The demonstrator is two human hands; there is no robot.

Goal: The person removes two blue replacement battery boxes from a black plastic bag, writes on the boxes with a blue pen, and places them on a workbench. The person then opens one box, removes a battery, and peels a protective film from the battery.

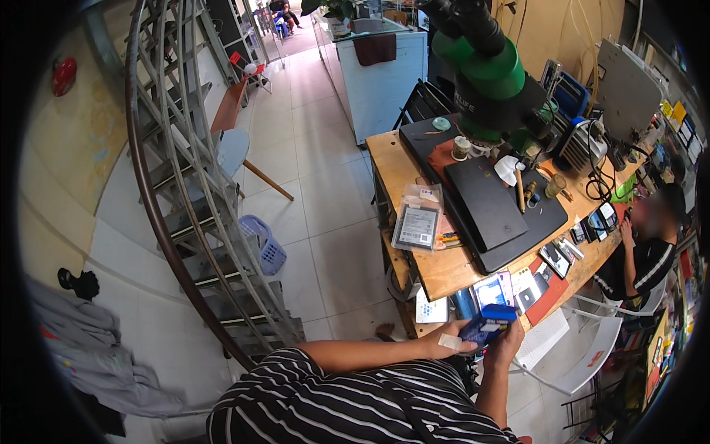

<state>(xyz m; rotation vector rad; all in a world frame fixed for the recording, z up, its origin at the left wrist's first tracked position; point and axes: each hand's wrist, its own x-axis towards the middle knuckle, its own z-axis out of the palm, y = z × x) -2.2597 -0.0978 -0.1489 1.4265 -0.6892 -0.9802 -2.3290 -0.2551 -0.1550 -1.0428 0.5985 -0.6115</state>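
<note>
A small dark blue box [484,329] with a brighter blue end is held up between my two hands, close to the front of my body. My left hand [447,339] is closed on its left side; a pale strip, perhaps tape or a bandage, lies over that hand. My right hand [506,343] wraps round its right side. Just beyond the box, on the bench edge, lie a phone with a lit screen [489,294] and a pale phone [523,288]. A white patterned box or card [431,308] lies left of them.
On the wooden bench [444,274] rest a closed black laptop [484,203] and a bagged battery-like flat pack [417,226]. A green microscope [492,70] overhangs it. Another person [654,244] sits at the right near a white chair [592,359]. A spiral staircase [185,200] stands left.
</note>
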